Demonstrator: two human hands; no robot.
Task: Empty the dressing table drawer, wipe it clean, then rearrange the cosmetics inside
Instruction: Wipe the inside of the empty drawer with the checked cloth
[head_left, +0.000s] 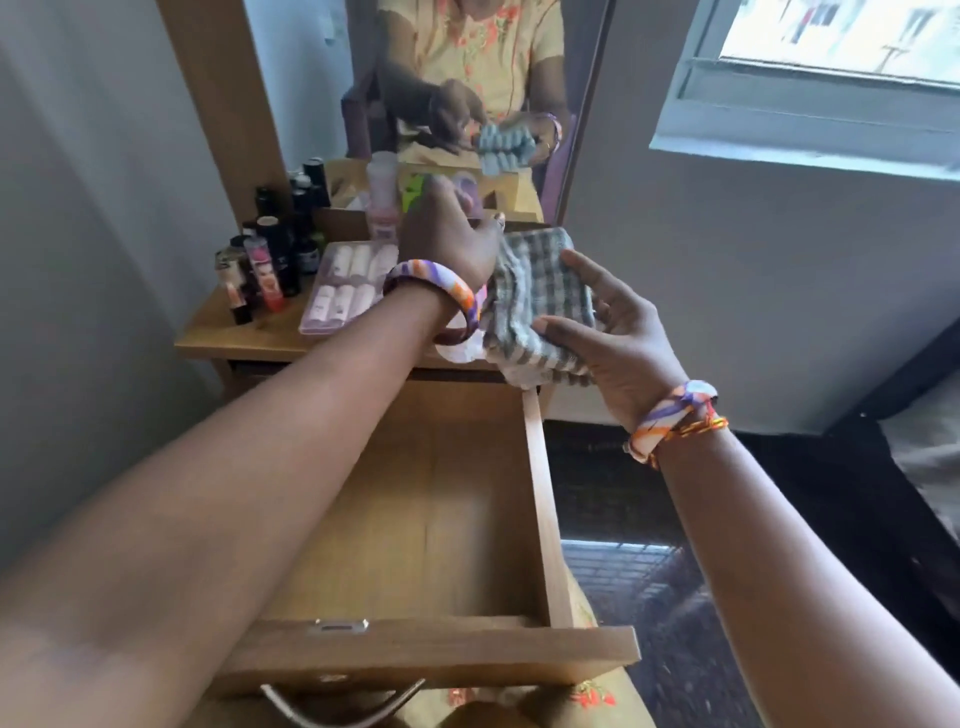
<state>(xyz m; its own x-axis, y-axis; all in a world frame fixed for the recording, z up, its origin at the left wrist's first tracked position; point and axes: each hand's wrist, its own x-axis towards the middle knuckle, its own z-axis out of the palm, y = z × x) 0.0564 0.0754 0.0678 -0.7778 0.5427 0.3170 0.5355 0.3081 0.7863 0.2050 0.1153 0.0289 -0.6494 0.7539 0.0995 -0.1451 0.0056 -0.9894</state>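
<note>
Above open drawer (540, 467), both hands (618, 338) hold cloth (540, 291) lengthwise.

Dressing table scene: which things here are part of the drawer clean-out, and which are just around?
Part of the job:
- open drawer, pulled out, emptied
- checked cloth, held in both hands
- left hand and right hand
- bottles and tubes set out on the tabletop
- pink boxed set beside them

Just around:
- mirror
- window

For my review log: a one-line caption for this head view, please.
Both hands, left hand and right hand, hold a folded grey-checked cloth above the empty pulled-out wooden drawer; cosmetic bottles stand on the tabletop.
</note>
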